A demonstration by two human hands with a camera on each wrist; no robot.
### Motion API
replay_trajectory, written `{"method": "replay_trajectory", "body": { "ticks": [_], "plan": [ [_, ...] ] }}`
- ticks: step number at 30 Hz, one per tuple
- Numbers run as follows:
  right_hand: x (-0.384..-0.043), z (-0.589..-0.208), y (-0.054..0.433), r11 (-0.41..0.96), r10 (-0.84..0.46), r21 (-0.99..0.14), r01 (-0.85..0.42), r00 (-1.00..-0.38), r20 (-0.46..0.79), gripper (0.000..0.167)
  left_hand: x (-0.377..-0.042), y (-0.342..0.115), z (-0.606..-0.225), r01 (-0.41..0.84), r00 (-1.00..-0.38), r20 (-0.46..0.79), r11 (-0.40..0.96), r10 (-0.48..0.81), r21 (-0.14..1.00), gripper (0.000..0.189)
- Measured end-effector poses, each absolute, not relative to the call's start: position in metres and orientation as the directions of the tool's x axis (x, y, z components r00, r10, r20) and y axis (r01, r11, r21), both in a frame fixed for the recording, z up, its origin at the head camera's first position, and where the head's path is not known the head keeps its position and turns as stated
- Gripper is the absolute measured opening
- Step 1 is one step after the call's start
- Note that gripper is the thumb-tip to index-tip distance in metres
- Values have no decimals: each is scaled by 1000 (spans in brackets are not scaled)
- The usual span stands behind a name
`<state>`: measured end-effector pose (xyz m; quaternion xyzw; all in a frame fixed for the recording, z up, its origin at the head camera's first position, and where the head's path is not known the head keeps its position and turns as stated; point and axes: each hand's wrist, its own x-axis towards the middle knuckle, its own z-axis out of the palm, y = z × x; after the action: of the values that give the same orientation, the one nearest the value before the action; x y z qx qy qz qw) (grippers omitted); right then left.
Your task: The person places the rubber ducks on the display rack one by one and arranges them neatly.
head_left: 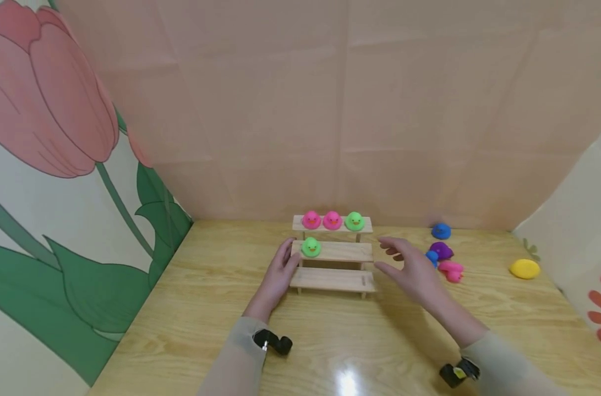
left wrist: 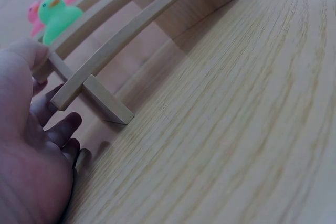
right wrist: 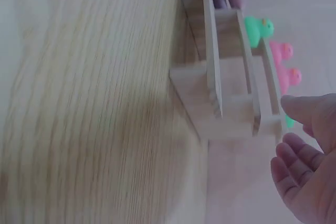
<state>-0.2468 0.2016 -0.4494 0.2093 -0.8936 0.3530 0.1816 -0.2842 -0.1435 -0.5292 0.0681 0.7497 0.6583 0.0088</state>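
A three-tier wooden display stand (head_left: 330, 279) stands on the table. Two pink rubber ducks (head_left: 311, 220) and a green rubber duck (head_left: 355, 221) sit in a row on its top tier. Another green duck (head_left: 311, 247) occupies the left end of the middle tier. My left hand (head_left: 282, 268) holds the stand's left side, thumb at the end of the middle tier and fingers around the side, as the left wrist view shows. To the right of the stand, my right hand (head_left: 413, 273) hovers with fingers loosely bent and nothing between them.
Right of my right hand lie a purple duck (head_left: 442, 251), a pink duck (head_left: 452, 270) and a blue duck (head_left: 431, 257) partly hidden by the hand. Another blue duck (head_left: 441, 231) is near the back wall. Farther right is a yellow toy (head_left: 525, 269). Walls border the table (head_left: 211, 308).
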Motion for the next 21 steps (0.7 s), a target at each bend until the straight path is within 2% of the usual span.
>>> {"method": "replay_trajectory", "body": {
  "ticks": [5, 14, 21],
  "plan": [
    [-246, -451, 223, 691, -219, -539, -483, -849, 480, 55, -284, -144, -530, 90, -990, 75, 123, 118, 988, 64],
    [-246, -456, 260, 746, -164, -545, -382, -899, 406, 56, -284, -144, -529, 99, -989, 83, 136, 121, 986, 66],
    [-248, -465, 289, 774, -136, -513, -371, -889, 437, 55, -284, -144, -530, 106, -988, 89, 138, 125, 985, 69]
  ]
}}
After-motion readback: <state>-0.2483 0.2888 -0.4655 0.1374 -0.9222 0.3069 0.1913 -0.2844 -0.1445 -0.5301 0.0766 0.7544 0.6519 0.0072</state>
